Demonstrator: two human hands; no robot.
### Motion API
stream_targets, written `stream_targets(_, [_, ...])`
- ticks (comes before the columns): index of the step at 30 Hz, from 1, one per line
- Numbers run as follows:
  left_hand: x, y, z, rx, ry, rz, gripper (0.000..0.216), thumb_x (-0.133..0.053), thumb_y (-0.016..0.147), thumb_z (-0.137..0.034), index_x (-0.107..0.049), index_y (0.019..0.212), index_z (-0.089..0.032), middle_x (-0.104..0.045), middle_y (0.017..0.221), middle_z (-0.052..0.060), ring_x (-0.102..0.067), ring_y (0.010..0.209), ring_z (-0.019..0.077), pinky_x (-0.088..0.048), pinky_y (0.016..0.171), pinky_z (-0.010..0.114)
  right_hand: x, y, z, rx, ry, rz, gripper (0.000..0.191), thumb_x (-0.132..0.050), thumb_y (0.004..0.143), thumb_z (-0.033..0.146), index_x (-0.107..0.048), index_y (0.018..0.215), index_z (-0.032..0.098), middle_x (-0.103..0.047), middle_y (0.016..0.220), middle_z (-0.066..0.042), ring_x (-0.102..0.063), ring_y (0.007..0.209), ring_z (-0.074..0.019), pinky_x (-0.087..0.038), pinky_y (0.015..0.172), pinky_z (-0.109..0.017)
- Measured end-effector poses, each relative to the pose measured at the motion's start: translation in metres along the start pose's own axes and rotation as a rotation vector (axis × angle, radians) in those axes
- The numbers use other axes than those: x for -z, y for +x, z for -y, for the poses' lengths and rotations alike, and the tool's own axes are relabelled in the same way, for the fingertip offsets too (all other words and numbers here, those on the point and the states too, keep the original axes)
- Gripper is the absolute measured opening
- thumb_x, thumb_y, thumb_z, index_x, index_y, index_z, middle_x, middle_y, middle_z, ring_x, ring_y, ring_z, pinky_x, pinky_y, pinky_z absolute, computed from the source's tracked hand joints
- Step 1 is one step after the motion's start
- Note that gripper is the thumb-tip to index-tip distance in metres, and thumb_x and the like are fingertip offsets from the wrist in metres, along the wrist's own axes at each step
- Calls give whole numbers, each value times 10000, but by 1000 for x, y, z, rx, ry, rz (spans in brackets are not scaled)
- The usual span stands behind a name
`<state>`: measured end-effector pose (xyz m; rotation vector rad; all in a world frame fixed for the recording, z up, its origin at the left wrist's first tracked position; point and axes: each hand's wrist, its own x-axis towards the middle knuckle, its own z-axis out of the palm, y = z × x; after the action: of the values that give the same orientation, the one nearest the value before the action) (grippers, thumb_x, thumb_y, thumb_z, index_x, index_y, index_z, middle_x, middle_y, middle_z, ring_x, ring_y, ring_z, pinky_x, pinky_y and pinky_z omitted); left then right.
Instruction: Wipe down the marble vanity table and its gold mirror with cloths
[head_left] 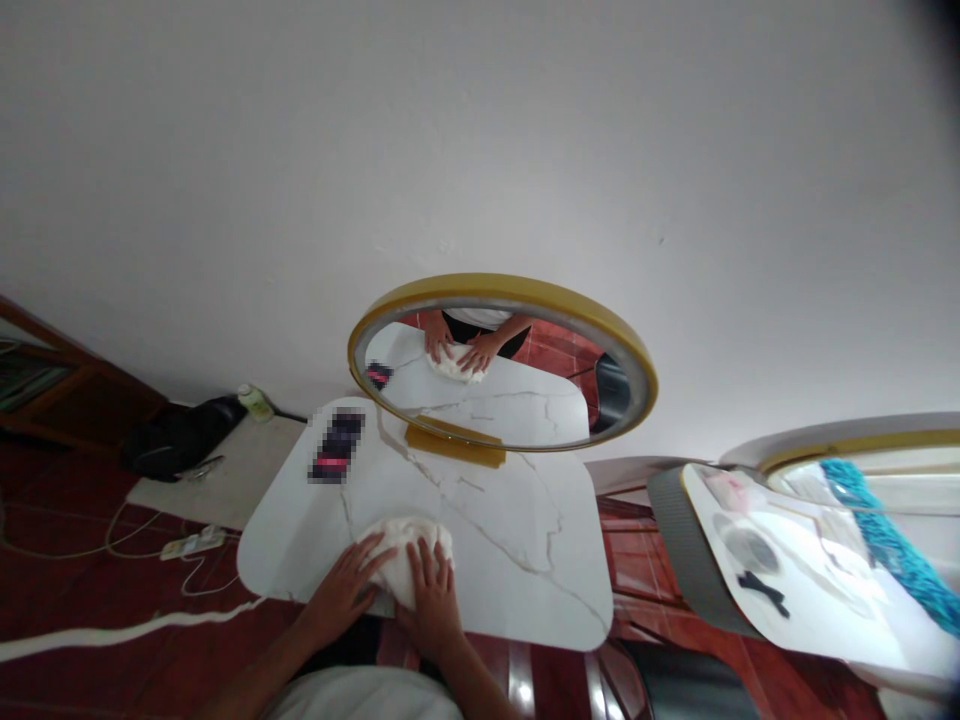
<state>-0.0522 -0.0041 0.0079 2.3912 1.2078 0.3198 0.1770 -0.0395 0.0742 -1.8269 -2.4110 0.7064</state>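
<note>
A soft white bundle that looks like folded cloth (397, 548) lies at the front edge of the white marble-patterned table (525, 590). My left hand (346, 585) rests on its left side, fingers spread. On the right side of the bundle lies my right hand (433, 590), with the fingers apart and stretched over the top. Both palms are partly turned away from view. The round gold-framed mirror (502, 290) reflects the two hands on the same bundle.
A dark blurred-out rectangle (336, 446) lies at the table's back left. To the right is a second table (810, 610) with a black bow-like item (763, 592) and blue fluffy material (896, 550). A power strip (193, 543), cables and a bottle (256, 402) are at left.
</note>
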Motion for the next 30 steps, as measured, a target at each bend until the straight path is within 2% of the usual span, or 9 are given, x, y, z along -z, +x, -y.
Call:
stream_targets(3, [0,-5,-1,10,11,-1,533,-387,919,-348,-239,1430,-355,-285,1493,5,-321,1329,250,-318,1070,447,2,0,2,-1,9,29,780,-432,876,516,24,1463,282,-23,1531,7,-111,1392,-309,-209,1090,-478])
stream_targets(6, [3,3,-2,33,20,-12,527,-378,926,-347,-236,1433,-346,-266,1500,2,-297,1342,242,-298,1084,437,2,10,1,-12,-10,15,776,-442,876,481,27,1463,286,-19,1530,17,-101,1395,-302,-204,1092,-479])
stream_targets(13, [14,50,18,37,34,-50,545,-407,910,-299,-248,1430,-333,-281,1490,11,-298,1337,226,-284,1086,434,0,55,-7,-82,-59,-77,859,-472,840,597,20,1466,277,-20,1531,9,-103,1394,-305,-222,1085,-461])
stream_targets(21, [26,98,46,6,102,-92,531,-411,905,-289,-284,1420,-305,-329,1462,33,-294,1339,216,-288,1082,406,8,105,-12,-170,-104,-133,819,-496,859,535,-24,1472,267,-64,1527,-29,-109,1394,-297,-208,1086,-437])
stream_targets(25, [27,106,51,14,114,-111,497,-388,920,-307,-308,1410,-303,-344,1457,32,-303,1337,215,-290,1079,413,11,113,-12,-186,-107,-116,793,-485,868,521,-41,1473,265,-80,1526,-42,-111,1395,-294,-208,1080,-441])
stream_targets(30, [27,102,46,19,110,-104,524,-388,911,-270,-280,1422,-307,-321,1470,31,-298,1342,225,-292,1079,428,13,107,-12,-164,-114,-127,862,-526,832,527,-15,1473,261,-44,1530,-26,-55,1400,-293,-171,1096,-441])
